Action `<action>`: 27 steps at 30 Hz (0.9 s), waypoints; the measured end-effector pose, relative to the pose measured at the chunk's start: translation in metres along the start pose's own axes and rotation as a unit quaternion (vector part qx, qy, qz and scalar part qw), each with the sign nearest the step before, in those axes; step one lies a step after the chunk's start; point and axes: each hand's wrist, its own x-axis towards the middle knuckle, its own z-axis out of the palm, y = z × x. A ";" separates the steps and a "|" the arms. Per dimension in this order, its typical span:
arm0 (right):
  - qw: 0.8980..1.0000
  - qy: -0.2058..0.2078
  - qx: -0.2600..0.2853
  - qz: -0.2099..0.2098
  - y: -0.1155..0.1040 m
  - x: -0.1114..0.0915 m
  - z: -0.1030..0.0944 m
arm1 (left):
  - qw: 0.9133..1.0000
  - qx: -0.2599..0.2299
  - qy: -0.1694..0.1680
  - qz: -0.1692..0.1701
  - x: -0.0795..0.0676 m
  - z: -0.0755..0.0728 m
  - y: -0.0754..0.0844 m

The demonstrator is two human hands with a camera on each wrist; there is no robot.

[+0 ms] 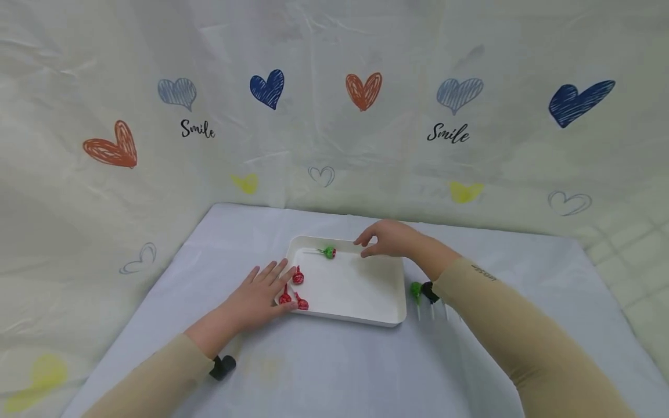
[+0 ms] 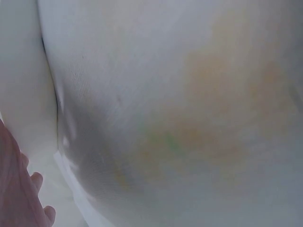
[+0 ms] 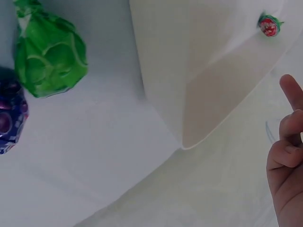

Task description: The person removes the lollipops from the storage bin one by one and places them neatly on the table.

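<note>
One tray (image 1: 360,290), white table (image 1: 334,371), heart-printed backdrop (image 1: 324,139)

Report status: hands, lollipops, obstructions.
Left hand spread at tray's left edge; right hand empty at far right corner. Three red lollipops, one green lollipop in tray. No obstruction seen.

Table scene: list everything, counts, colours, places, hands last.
Tray: one, white, on tablecloth
Red lollipops: three, red, tray's left
Green-red lollipop: one, green-red, tray's far side
Green lollipop: one, green, right of tray
Blue lollipop: one, dark blue, beside green
Sticks: at least three, white, beside tray
Black objects: two, black, near sleeves, unclear
Tablecloth: one, white, under tray
Backdrop: one, whitish, "Smile" and hearts printed, behind tray
Sleeves: two, beige, both sides
Left hand: one, over tray's left
Right hand: one, above tray's right
</note>
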 end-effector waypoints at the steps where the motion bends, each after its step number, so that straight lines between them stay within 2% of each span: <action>1: 1.000 -0.002 -0.003 -0.003 -0.003 0.003 0.000 | 1.000 -0.001 0.000 0.000 0.000 0.001 0.000; 15: 0.995 -0.039 -0.088 0.012 -0.032 0.044 0.016 | 1.000 0.001 -0.005 -0.007 0.000 0.001 -0.003; 27: 0.990 -0.030 -0.135 -0.006 -0.047 0.066 0.034 | 1.000 -0.005 0.000 -0.004 0.001 0.002 -0.004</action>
